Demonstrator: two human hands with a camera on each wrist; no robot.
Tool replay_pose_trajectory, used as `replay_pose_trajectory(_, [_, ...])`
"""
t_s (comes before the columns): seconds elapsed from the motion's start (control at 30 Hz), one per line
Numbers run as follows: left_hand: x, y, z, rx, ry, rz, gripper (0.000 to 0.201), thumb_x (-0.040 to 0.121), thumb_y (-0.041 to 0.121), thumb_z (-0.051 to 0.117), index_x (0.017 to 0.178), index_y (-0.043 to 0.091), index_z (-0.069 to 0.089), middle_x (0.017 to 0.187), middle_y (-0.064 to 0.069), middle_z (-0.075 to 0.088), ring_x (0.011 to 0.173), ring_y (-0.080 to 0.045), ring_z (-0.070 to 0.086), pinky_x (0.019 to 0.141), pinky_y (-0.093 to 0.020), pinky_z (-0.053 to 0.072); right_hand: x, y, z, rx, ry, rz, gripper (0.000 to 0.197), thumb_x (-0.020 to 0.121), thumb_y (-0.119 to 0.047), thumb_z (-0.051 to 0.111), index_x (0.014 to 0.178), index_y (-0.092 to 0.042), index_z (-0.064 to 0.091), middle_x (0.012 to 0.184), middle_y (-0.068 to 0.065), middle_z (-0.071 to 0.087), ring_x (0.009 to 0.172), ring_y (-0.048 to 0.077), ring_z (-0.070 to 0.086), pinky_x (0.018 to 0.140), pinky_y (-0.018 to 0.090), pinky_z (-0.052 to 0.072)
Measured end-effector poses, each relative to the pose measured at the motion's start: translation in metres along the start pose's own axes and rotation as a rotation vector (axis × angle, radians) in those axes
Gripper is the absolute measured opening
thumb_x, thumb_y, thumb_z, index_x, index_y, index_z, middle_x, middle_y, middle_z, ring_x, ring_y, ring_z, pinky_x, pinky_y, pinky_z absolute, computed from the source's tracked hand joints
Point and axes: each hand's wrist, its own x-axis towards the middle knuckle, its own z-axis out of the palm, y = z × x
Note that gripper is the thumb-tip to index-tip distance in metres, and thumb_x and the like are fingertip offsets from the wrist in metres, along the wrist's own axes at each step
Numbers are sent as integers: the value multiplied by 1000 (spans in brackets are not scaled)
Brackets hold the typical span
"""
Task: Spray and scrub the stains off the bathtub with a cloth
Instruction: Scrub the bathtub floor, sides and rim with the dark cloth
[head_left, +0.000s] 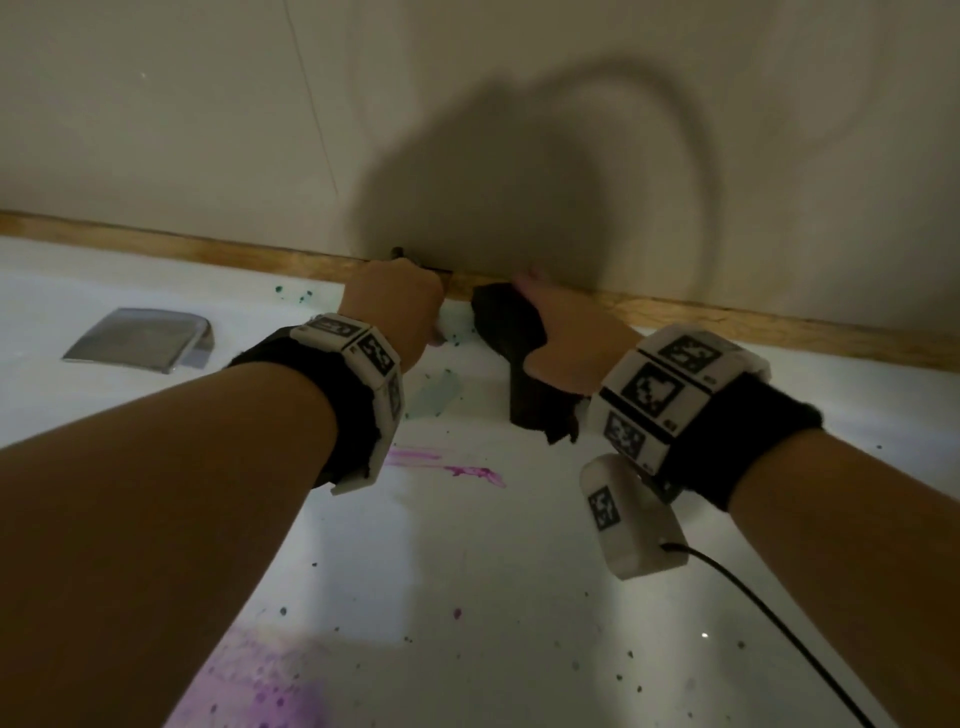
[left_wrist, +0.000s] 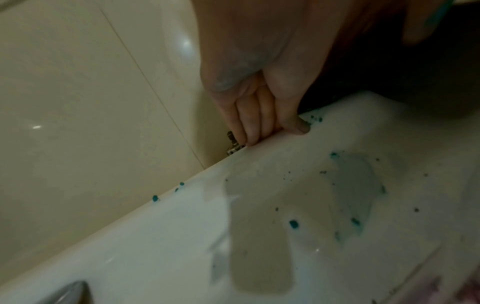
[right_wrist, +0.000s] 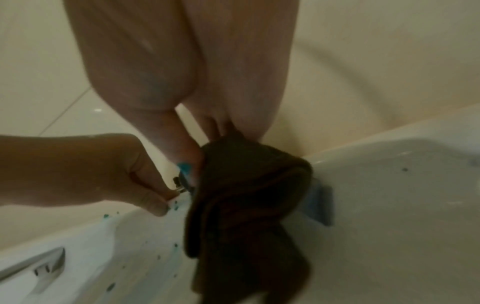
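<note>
Two hands work at the far rim of the white tub, where it meets the tiled wall. The right hand presses a dark brown cloth against the rim, fingers fairly straight over its top while the rest of the cloth hangs down the tub's inner side below the palm. The left hand is just beside the cloth on its left, fingers curled with the tips on the rim edge next to a small metal fitting; whether it grips the fitting I cannot tell. Teal spots dot the tub near both hands, purple smears lie lower, and a chrome plate sits further left.
</note>
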Motion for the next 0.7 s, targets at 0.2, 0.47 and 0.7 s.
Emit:
replay_pose_trajectory(0.2, [-5, 1, 7, -178, 35, -95, 29, 92, 31, 57, 107, 8, 67, 104, -11, 65, 98, -27, 62, 73, -31, 46, 0, 1, 5, -28, 150, 20, 62, 77, -42, 69, 132, -23, 49, 140, -4, 44, 129, 16, 37, 105, 26, 27])
replay_pose_trajectory(0.47, [-50, 32, 14, -682, 63, 32, 74, 90, 45, 53, 150, 27, 12, 156, 3, 17, 140, -17, 21, 114, -28, 14, 7, 25, -1, 77, -96, -49, 78, 84, -9, 64, 147, -19, 19, 150, -1, 29, 137, 17, 29, 101, 12, 23])
replay_pose_trajectory(0.7, [-18, 57, 6, -157, 177, 62, 52, 88, 33, 57, 132, 8, 48, 148, -14, 31, 140, -28, 19, 118, -43, 4, 2, 41, 9, -493, -59, 61, 75, 91, -22, 54, 148, -18, 7, 154, 0, 16, 135, 20, 31, 101, 27, 31])
